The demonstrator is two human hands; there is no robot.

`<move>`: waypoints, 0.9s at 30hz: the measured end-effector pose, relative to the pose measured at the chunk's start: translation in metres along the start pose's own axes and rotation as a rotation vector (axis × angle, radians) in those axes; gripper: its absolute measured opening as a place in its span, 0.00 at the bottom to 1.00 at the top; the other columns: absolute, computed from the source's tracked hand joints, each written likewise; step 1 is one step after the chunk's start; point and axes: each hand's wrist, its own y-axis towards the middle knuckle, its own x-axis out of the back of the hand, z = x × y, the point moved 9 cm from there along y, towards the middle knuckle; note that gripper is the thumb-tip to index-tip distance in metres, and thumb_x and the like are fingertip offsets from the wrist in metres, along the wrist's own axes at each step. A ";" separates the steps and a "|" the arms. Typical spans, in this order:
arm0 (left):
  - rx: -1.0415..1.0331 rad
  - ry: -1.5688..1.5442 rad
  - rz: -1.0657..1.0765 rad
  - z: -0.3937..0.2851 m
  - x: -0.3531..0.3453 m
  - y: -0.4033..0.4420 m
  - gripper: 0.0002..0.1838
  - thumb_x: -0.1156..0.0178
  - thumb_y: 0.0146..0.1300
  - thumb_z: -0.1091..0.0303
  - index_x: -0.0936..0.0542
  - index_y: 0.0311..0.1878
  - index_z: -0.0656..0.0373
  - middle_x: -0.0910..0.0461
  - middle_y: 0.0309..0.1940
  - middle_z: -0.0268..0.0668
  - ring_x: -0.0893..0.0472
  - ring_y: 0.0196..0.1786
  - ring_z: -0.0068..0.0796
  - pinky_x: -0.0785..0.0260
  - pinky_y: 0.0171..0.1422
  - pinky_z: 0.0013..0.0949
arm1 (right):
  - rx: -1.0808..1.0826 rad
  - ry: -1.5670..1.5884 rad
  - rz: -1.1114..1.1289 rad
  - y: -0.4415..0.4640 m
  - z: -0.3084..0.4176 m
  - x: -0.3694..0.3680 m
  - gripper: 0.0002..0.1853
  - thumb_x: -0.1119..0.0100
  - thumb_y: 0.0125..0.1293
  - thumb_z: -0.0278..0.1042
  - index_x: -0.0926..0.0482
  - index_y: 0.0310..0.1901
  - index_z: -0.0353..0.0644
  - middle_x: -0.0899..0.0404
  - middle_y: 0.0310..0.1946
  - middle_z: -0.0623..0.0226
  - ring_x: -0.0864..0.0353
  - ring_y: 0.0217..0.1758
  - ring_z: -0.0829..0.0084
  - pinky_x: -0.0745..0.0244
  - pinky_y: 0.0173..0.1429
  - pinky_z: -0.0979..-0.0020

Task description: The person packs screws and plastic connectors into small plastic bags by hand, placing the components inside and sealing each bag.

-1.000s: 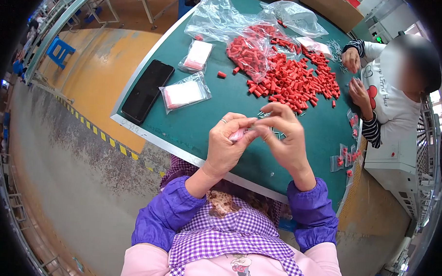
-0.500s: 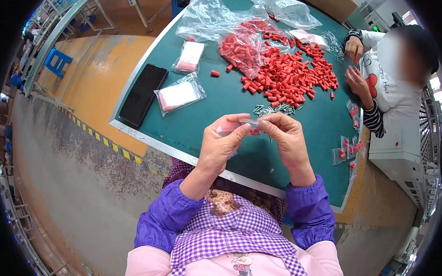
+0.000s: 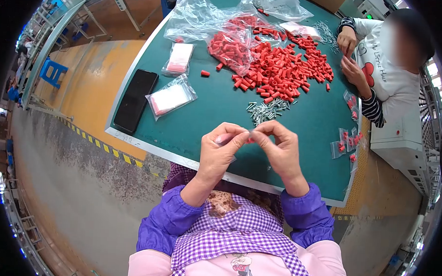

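Pinching a small bag (image 3: pixel 250 140) between them, left hand (image 3: pixel 216 150) and right hand (image 3: pixel 283 152) hide its long axis.

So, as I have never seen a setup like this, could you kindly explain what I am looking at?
Of course. There is no machine: the camera sits on a person's head, looking forward and down at that person's bare hands. The left hand and right hand meet fingertip to fingertip around what seems a small plastic bag; the fingers hide most of it, though a bit of red shows.

On the green table beyond lie a heap of red sleeves and a smaller pile of silver screw-like pieces. To the left are a black phone and two clear packets; small bags with red pieces lie along the right edge. The hands at upper right belong to another person.
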 end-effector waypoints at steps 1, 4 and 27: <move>-0.050 -0.012 0.032 -0.001 -0.003 -0.001 0.03 0.35 0.61 0.74 0.19 0.38 0.61 0.20 0.29 0.28 0.29 0.28 0.09 0.40 0.27 0.15 | 0.037 -0.079 0.006 -0.004 0.004 -0.003 0.04 0.37 0.62 0.26 0.20 0.35 0.34 0.20 0.29 0.68 0.22 0.32 0.79 0.28 0.40 0.76; -0.066 0.062 0.056 0.008 -0.002 -0.004 0.03 0.36 0.62 0.74 0.19 0.37 0.63 0.20 0.30 0.28 0.28 0.29 0.09 0.38 0.30 0.17 | 0.007 -0.084 -0.020 -0.012 -0.005 0.001 0.04 0.37 0.62 0.25 0.20 0.35 0.34 0.20 0.29 0.66 0.21 0.32 0.77 0.28 0.40 0.75; 0.216 -0.728 0.150 0.044 -0.019 0.000 0.20 0.45 0.69 0.62 0.33 0.60 0.57 0.24 0.48 0.42 0.23 0.54 0.37 0.28 0.60 0.40 | -0.297 0.093 0.014 -0.033 -0.036 -0.015 0.07 0.37 0.63 0.29 0.20 0.37 0.34 0.20 0.27 0.70 0.24 0.26 0.84 0.29 0.28 0.81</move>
